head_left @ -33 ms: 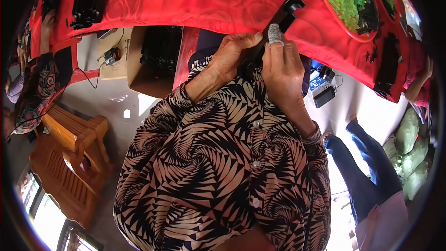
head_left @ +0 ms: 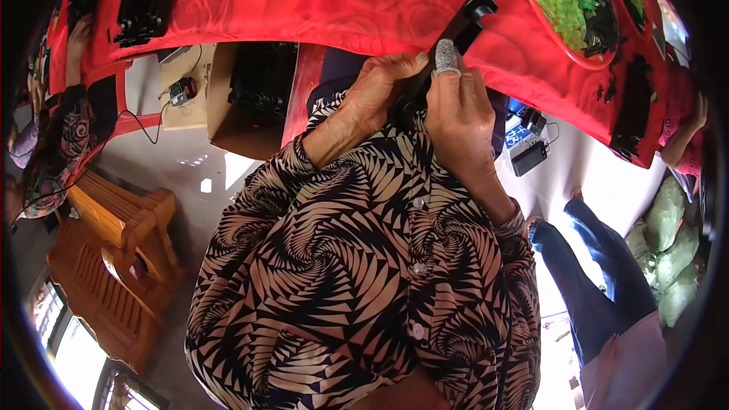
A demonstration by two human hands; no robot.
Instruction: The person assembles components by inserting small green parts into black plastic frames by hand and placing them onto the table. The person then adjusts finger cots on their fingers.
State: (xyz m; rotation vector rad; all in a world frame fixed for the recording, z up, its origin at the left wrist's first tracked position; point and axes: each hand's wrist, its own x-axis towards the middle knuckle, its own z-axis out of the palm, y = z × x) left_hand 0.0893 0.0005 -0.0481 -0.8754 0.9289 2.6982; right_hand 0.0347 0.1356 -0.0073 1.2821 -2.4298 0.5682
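While the bar (head_left: 474,15) is held aslant between two hands, just at the near edge of the red cloth (head_left: 296,0), much else is crowded around it. At the far left, a co-worker's hand (head_left: 78,33) can be seen by the cloth, that person's body being partly swallowed by the dark rim. Black parts (head_left: 140,7) are laid nearby, and below them a wooden bench (head_left: 114,258) is bent by the lens. Beside a small black device (head_left: 182,92), a carton (head_left: 228,135) is filled with dark pieces that cannot be told apart.

In the middle, the bar is gripped by the left hand (head_left: 370,97) — thumb extended against its side, the other fingers largely hidden. From the other side it is held by the right hand (head_left: 462,106), fingers bent and one wrapped in grey (head_left: 446,59); how the fingertips meet underneath cannot be told. The bar's lower end is masked by the hands and lost against the patterned shirt (head_left: 342,250).

To the right, a basin (head_left: 548,39) of green pieces is cut off above. Farther over, jeans (head_left: 600,273) and pale sacks (head_left: 672,247) are shown, the latter fading into shadow.
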